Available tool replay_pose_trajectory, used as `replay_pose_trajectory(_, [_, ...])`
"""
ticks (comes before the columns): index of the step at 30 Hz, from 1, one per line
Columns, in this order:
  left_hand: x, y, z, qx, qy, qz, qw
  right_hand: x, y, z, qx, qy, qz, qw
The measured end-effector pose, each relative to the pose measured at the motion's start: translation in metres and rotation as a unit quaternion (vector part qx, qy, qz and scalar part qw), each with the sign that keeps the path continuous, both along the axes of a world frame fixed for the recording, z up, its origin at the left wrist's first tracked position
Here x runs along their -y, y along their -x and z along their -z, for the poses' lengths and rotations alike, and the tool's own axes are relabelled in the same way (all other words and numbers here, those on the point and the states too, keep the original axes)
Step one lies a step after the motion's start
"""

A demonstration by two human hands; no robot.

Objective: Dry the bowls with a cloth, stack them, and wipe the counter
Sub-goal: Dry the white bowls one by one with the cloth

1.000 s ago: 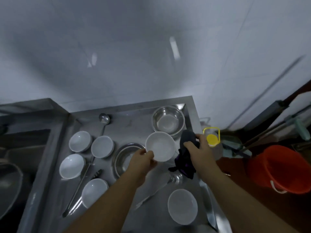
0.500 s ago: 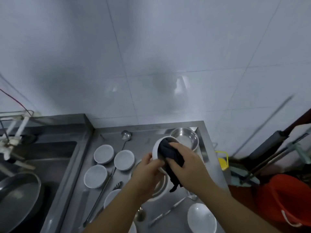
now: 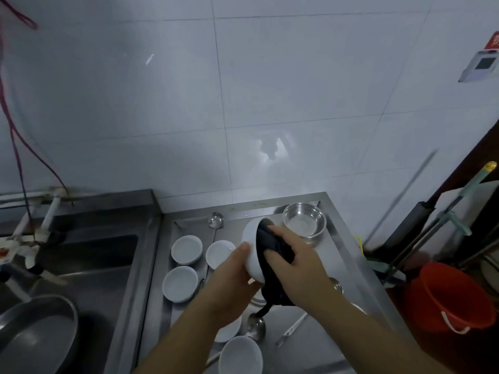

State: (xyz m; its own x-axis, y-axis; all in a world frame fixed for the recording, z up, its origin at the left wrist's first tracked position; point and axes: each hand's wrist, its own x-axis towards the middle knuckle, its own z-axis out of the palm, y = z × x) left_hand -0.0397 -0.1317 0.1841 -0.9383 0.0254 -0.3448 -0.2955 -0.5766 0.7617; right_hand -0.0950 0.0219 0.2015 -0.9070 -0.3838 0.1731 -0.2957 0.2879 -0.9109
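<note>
1. Head view, steel table [image 3: 337, 247]: runs from the sink on the left to the wall corner on the right.
2. Left hand [image 3: 232, 276]: grip closed round the outside of a white bowl [image 3: 251, 247], thumb on its wall; the bowl is lifted clear of the table and tipped on its side, mouth facing right.
3. Right hand [image 3: 297, 265]: grip closed on a dark cloth [image 3: 272, 244], pressing it into the bowl's mouth; a tail of cloth hangs below the wrist.
4. Steel bowl [image 3: 304, 219]: upright at the far right corner of the table, just beyond the hands.
5. Three small white bowls [image 3: 186, 249]: upright in a cluster left of the hands, near one another.
6. Large white bowl [image 3: 240, 356]: upright at the near edge, under the forearms.
7. Ladle [image 3: 215, 220]: bowl end at the far edge, handle running nearward.
8. Orange bucket [image 3: 448, 298]: on the floor, right of the table.
9. Sink [image 3: 89, 255]: left, holding a large metal pan [image 3: 37, 336].
</note>
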Motion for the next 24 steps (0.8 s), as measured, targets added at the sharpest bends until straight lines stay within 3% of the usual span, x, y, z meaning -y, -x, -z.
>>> replay_pose_trajectory(3, [0.008, -0.014, -0.003, -0.018, -0.026, 0.018, 0.999, 0.008, -0.02, -0.01, 0.002, -0.007, -0.028, 1.0])
replay_pose_trajectory(6, [0.014, -0.025, -0.01, -0.044, -0.042, 0.017, 0.998, 0.009, -0.027, -0.019, -0.109, -0.053, -0.067, 0.99])
replay_pose_trajectory(10, [0.016, -0.036, -0.018, -0.061, -0.071, 0.006, 0.996, 0.015, -0.021, -0.031, -0.272, -0.192, -0.135, 0.933])
replay_pose_trajectory(14, [0.019, -0.038, -0.025, -0.063, -0.059, -0.047, 0.995, 0.029, -0.019, -0.048, -0.309, -0.294, -0.161, 0.89])
replay_pose_trajectory(16, [0.023, -0.038, -0.029, -0.073, -0.01, -0.073, 0.995, 0.039, -0.024, -0.057, -0.264, -0.331, -0.157, 0.892])
replay_pose_trajectory(20, [0.025, -0.041, -0.032, -0.078, 0.066, -0.094, 0.99, 0.048, -0.026, -0.082, -0.075, -0.365, -0.168, 0.913])
replay_pose_trajectory(22, [0.024, -0.043, -0.031, -0.104, 0.073, -0.082, 0.989, 0.042, -0.023, -0.091, 0.027, -0.328, -0.178, 0.927])
replay_pose_trajectory(24, [0.024, -0.043, -0.03, -0.124, 0.075, -0.063, 0.987, 0.031, -0.023, -0.094, 0.178, -0.215, -0.156, 0.948])
